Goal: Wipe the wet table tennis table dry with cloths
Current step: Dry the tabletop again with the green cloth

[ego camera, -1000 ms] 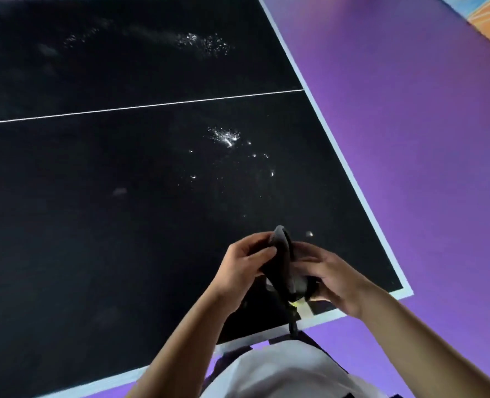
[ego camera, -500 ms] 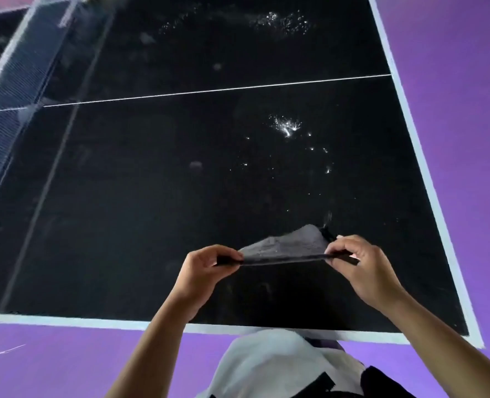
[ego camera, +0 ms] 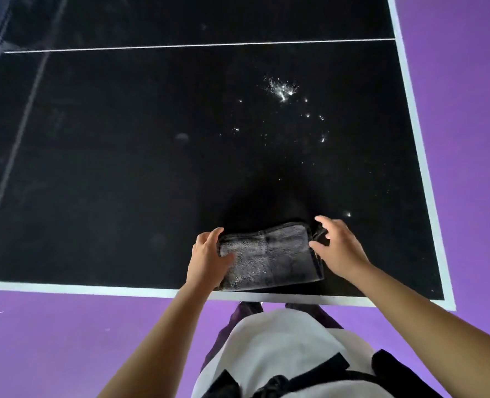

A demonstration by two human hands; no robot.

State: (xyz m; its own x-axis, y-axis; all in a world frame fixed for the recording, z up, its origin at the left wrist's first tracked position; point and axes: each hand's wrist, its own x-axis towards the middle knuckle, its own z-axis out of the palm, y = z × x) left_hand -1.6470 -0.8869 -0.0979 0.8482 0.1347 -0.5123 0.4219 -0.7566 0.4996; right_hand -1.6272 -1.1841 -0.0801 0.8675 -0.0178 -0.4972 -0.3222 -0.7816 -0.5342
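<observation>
Your grey cloth lies folded flat on the black desk. It sits at 6 o'clock in the view, just inside the white border of the near edge. Your left hand is at the cloth's 9 o'clock end. Its thumb lies on top of the fabric and its fingers curl round the far left corner, so it grips that end. Your right hand is at the 3 o'clock end with its fingers spread and loosely curved, holding nothing. The thumb is just beside the cloth's right hem, but you cannot tell whether it touches. A small dark tag sticks out from the far right corner of the cloth, between those spread fingers.

A bright cluster of water droplets sits at 12 to 1 o'clock from the cloth, well apart from it, with smaller drops scattered below. A single drop glints just beyond your right hand at its 1 o'clock. A thin white line crosses the desk at 12 o'clock. Purple floor surrounds the desk at 3 and 6 o'clock.
</observation>
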